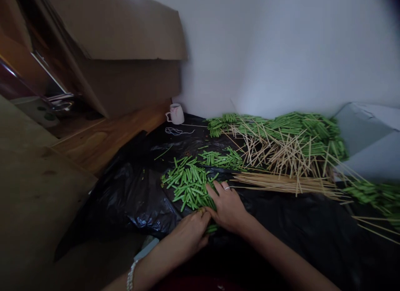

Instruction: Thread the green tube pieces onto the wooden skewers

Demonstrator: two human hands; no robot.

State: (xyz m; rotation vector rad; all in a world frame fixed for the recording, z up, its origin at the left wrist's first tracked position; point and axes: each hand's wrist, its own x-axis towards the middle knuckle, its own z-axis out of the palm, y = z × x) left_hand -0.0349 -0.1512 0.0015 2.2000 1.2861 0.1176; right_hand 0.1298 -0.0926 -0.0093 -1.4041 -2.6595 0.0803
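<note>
Just in front of me lies a loose heap of short cut green stalks, which look like cut beans or stems. My left hand is closed at the near edge of this heap, its fingertips meeting my right thumb; what it grips is hidden. My right hand, with a ring on one finger, rests at the heap's right side. Its fingers are stretched out and apart over the stalks. Right of it lies a bundle of thin wooden sticks, laid roughly parallel.
Black plastic sheeting covers the work surface. Crossed sticks lie against stacked green stalks along the white wall. A mug and white string are at the back. Cardboard stands at left, a grey box at right.
</note>
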